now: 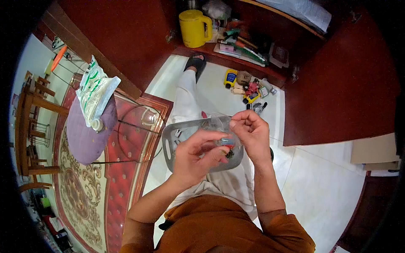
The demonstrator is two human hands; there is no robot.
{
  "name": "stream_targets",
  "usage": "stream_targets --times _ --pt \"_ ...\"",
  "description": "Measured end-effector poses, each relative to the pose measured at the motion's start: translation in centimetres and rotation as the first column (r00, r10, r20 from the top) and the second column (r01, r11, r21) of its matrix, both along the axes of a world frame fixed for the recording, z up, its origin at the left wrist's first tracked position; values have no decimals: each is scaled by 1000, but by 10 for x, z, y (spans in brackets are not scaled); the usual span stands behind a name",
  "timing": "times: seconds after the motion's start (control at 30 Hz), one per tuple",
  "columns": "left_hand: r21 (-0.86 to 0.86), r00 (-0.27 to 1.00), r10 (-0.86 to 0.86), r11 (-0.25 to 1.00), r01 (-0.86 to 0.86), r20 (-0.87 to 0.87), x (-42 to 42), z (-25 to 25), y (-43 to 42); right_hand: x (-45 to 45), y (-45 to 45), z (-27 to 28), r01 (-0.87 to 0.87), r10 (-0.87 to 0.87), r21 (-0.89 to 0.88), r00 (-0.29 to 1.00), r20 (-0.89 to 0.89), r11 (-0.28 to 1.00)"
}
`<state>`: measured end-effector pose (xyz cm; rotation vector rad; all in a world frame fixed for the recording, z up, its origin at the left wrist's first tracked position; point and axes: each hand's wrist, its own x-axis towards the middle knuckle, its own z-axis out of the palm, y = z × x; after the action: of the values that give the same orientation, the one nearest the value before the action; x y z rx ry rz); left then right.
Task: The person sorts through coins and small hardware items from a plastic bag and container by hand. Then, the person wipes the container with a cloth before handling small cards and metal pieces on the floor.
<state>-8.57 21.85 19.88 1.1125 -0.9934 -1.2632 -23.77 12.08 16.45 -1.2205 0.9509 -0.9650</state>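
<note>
A grey tray with a handle slot rests across my lap, holding small items partly covered by my hands. My left hand is closed over the tray, with thumb and fingers pinching a small blue-and-red item whose kind I cannot make out. To its right, my right hand pinches the edge of what looks like a clear plastic bag, which stretches toward the left hand. Whether the small item lies inside the plastic cannot be told.
Yellow bottles and small odds and ends lie on the floor ahead. An open cabinet holds a yellow jug and piled tools. At left, a white-and-green bag sits on a purple stool. A cabinet door stands at right.
</note>
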Motion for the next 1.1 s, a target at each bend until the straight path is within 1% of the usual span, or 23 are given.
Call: stream_targets --times 0.07,0.13,0.17,0.23,0.27,0.37,0.47,0.57,0.67,0.7,0.73,0.77,0.8,0.87,0.93,0.97,1.03,1.1 --pt "28 996 -10 1000 7 87 -4 12 -9 1 -1 1 -24 21 42 998 52 999" --pt "-51 924 60 998 -44 377 -1 -2 -18 2 -2 6 22 -23 42 999 30 999" --pt "-95 854 102 994 -62 511 1 -8 -21 3 -3 8 43 -44 42 999 21 998" --pt "-126 735 151 988 -89 661 3 -10 -22 2 -4 6 41 -46 78 997 69 996" --pt "-141 666 171 985 -98 726 3 -11 -22 2 -3 5 41 -50 97 995 92 994" --pt "-269 436 267 961 -60 859 4 -10 -24 3 -2 4 27 -45 141 992 121 990" --pt "-358 390 339 933 -25 856 7 -13 -27 4 -1 5 32 -42 87 993 113 996" --pt "-330 677 314 938 -111 665 14 -4 -22 3 -5 0 36 -42 67 994 98 997" --pt "-206 698 167 978 -28 696 19 37 -1 4 -7 2 63 -68 57 995 76 996" --pt "-256 741 67 956 145 668 17 48 9 5 -8 3 69 -73 50 994 79 996" --pt "-309 765 -39 901 305 643 12 60 21 5 -8 4 71 -75 46 994 79 996" --pt "-360 766 -143 818 448 627 7 70 32 4 -8 5 72 -75 44 994 78 996" --pt "-372 734 -197 760 533 650 -2 76 39 1 -9 6 71 -73 34 995 63 997" --pt "-409 670 -308 599 688 676 -22 81 50 -5 -6 5 152 -152 -38 988 23 988" --pt "-423 647 -327 542 726 689 -37 79 56 -13 -3 7 254 -255 -96 967 -1 963" --pt "-433 632 -330 507 745 701 -44 77 57 -19 -1 6 299 -299 -144 954 26 943" --pt "-451 629 -321 479 753 709 -53 76 59 -31 13 4 380 -368 -219 925 96 899" --pt "-471 630 -307 455 756 713 -62 73 61 -47 25 5 240 -245 -368 969 33 898"
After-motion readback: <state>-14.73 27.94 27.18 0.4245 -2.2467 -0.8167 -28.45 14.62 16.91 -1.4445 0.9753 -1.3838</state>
